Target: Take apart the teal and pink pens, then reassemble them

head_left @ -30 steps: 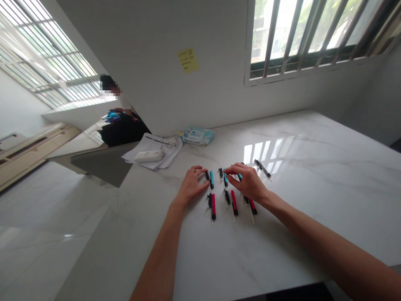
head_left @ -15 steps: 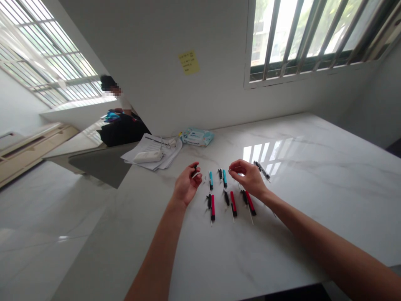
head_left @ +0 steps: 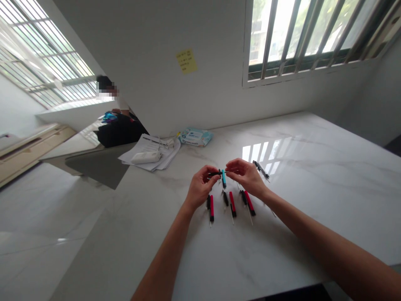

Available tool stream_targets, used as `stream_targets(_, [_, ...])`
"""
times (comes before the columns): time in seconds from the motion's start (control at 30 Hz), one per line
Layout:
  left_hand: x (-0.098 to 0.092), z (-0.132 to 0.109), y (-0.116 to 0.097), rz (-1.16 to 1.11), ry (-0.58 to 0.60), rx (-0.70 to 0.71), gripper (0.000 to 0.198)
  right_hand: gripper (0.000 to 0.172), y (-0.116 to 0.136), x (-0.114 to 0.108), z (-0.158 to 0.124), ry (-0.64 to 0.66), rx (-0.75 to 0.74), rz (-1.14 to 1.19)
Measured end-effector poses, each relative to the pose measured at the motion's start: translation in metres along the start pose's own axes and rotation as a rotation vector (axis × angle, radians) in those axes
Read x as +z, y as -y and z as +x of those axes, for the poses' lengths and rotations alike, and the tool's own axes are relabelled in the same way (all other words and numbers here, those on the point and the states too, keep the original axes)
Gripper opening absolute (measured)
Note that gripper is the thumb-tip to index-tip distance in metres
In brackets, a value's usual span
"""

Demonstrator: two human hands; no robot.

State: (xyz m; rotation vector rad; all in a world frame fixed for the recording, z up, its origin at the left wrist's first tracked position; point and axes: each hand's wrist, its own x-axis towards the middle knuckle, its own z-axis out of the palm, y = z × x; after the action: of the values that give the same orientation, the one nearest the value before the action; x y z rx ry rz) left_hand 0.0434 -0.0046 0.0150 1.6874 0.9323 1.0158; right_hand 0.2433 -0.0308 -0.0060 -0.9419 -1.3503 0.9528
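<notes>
My left hand (head_left: 199, 186) is closed on a black pen part (head_left: 215, 173), held level with its end pointing at the other hand. My right hand (head_left: 244, 177) pinches something thin and small at that end; its kind is too small to make out. Below the fingers, on the table, lies a light-blue pen barrel (head_left: 224, 179). Nearer to me are three red pen barrels, the left one (head_left: 212, 208), the middle one (head_left: 232, 202) and the right one (head_left: 249, 202), with black pen parts (head_left: 225, 198) and thin white refills (head_left: 250, 217) beside them.
Dark pens (head_left: 261, 169) lie right of my right hand on the white marbled table (head_left: 313, 188). Farther back are a wet-wipe pack (head_left: 196, 137) and papers (head_left: 156, 161) with a white device (head_left: 145, 157) on top. Another person (head_left: 123, 104) sits beyond the partition at the left.
My left hand has moved right, bringing the black part up to the fingers of my right hand. It now covers the left light-blue barrel. My right hand has shifted only slightly.
</notes>
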Motion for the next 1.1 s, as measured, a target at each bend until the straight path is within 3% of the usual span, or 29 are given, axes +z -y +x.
stream_targets(0.37, [0.001, -0.001, -0.004, -0.007, -0.021, 0.004, 0.023, 0.022, 0.011, 0.003, -0.004, 0.023, -0.04, -0.111])
stream_targets(0.87, [0.0, 0.0, -0.002, -0.006, -0.021, -0.001, 0.024, 0.024, 0.004, 0.001, -0.004, 0.117, 0.001, -0.186])
stream_targets(1.1, [0.0, -0.001, -0.003, 0.005, -0.027, -0.003, 0.023, 0.019, 0.002, 0.0, -0.005, 0.13, -0.057, -0.256])
